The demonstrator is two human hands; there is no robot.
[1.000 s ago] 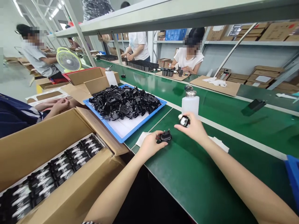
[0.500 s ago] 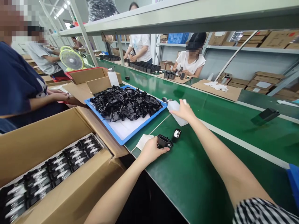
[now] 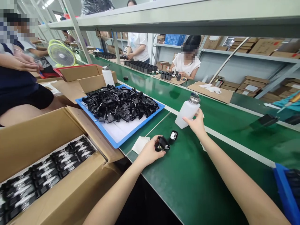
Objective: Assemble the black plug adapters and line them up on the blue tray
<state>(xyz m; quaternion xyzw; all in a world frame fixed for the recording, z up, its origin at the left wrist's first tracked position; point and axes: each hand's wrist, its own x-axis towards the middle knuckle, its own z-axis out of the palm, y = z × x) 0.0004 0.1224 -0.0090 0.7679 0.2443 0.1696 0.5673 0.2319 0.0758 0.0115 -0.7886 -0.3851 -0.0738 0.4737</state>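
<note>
My left hand [image 3: 150, 150] is closed around a black plastic housing [image 3: 162, 143], held just above the green table near its front edge. Beside it lies a small black part with a white inside [image 3: 173, 136]. My right hand [image 3: 197, 124] grips a white plastic bottle [image 3: 187, 112] with a metal cap, tilted slightly. Something white shows behind those fingers, too hidden to name. A folded white cloth or paper [image 3: 140, 144] lies left of my left hand.
A blue tray [image 3: 131, 135] heaped with black plastic parts [image 3: 119, 103] stands left of the bottle. An open carton [image 3: 58, 187] of packed parts is at lower left. Another white bottle [image 3: 107, 76] stands behind the tray. Co-workers sit across and at left; a shelf beam [image 3: 187, 22] runs overhead.
The bottle has swung from lying tilted to nearly upright, and my right hand has shifted lower on it. The black housing has turned in my left hand. The view has moved slightly right.
</note>
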